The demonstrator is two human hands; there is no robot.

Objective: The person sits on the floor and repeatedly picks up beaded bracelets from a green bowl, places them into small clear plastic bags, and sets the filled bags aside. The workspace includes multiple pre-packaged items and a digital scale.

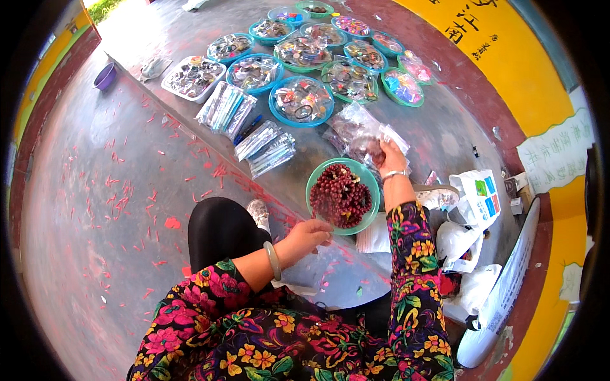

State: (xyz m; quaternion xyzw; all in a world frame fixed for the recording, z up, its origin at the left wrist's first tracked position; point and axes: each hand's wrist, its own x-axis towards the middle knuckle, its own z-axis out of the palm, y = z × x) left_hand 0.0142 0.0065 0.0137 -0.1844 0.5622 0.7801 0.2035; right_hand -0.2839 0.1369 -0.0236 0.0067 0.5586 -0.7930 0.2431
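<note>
My right hand point(393, 160) grips a clear plastic bag point(370, 150) with dark red beads inside, on top of other clear bags lying on the floor. A light green plastic basin point(363, 223) stands in front of me, heaped with strings of dark red beads point(342, 195). My left hand point(305, 242) hovers by the basin's near left rim, fingers loosely bent and apart, with nothing visible in them. A pale bangle point(272, 261) circles my left wrist, and a thin silver bracelet point(395, 173) my right.
Beyond are several blue and green basins point(277, 101) of small bagged goods and a white tub point(166, 84). Packs of slim items point(270, 152) lie left of the bags. White plastic bags point(467, 244) sit at right, by the wall. A purple basin point(105, 77) stands far left; red scraps litter the floor.
</note>
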